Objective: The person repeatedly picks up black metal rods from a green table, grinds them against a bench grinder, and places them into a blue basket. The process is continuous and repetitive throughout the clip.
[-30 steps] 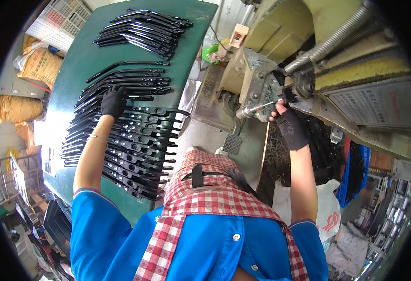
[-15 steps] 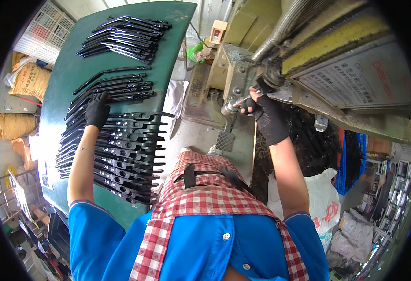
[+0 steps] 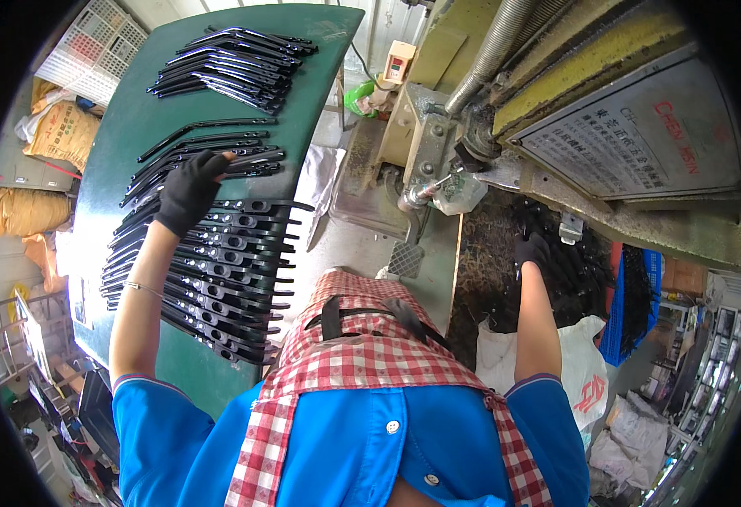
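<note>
On the green table (image 3: pixel 142 127) the left hand (image 3: pixel 189 190), in a black glove, lay flat with fingers loosely spread across the middle rows of black plastic strips (image 3: pixel 210 262), pressing on them rather than gripping any. The strips lay side by side in neat rows from the table's near edge to its middle, likely so that each could be counted or lifted singly; a second, tighter bundle of strips (image 3: pixel 235 63) sat apart toward the far edge. The right hand (image 3: pixel 532 251), also gloved, reached down into a dark heap of black parts (image 3: pixel 573 270) below the yellow-green machine (image 3: pixel 607 93); whether it had closed on anything could not be told, since glove and parts were the same black. Between the two hands stood the machine's metal nozzle (image 3: pixel 417 194) and a grey foot plate (image 3: pixel 405 259). A white sack (image 3: pixel 581 380) sat just beside the right forearm, and a blue crate (image 3: pixel 632 304) stood beyond the heap.
</note>
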The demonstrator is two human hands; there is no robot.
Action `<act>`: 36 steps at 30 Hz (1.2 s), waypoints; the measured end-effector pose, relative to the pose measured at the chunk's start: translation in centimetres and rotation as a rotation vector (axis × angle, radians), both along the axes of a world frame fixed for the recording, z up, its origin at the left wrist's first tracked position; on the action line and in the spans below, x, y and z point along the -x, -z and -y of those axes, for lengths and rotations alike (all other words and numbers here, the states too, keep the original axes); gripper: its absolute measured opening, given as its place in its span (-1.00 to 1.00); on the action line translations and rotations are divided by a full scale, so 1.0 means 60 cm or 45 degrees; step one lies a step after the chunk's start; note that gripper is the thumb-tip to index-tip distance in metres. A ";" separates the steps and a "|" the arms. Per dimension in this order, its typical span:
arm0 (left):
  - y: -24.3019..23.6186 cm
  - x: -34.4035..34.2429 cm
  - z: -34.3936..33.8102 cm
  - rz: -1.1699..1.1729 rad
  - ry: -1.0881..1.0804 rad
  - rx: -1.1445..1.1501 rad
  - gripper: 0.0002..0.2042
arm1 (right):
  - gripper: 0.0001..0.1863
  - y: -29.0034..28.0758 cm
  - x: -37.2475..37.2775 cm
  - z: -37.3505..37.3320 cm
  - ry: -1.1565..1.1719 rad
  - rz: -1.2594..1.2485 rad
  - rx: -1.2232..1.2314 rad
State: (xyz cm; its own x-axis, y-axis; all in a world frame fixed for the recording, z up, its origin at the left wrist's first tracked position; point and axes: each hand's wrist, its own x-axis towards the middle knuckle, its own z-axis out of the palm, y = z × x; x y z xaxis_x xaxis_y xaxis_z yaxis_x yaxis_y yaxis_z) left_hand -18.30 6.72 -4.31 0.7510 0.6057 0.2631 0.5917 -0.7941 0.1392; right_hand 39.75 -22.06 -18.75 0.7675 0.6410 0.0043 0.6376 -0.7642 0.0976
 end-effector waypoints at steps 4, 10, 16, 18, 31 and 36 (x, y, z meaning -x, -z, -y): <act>-0.038 -0.068 0.052 -0.037 0.084 0.170 -0.70 | -0.61 -0.048 -0.001 0.027 0.135 -0.634 -0.673; -0.065 -0.185 0.125 0.011 0.298 0.505 -0.74 | -0.62 -0.101 0.058 0.063 0.155 -2.425 -2.331; -0.066 -0.274 0.164 0.101 0.428 0.557 -0.65 | -0.77 -0.219 0.197 -0.008 -0.257 -2.900 -2.311; -0.061 -0.278 0.168 0.118 0.420 0.585 -0.64 | -0.81 -0.259 0.230 -0.024 -0.028 -2.924 -2.379; -0.065 -0.273 0.165 -0.037 0.568 1.000 -0.64 | -0.77 -0.246 0.298 -0.070 -0.473 -2.893 -2.135; -0.064 -0.276 0.176 -0.022 0.504 1.125 -0.62 | -0.76 -0.250 0.298 -0.083 -0.382 -2.890 -2.103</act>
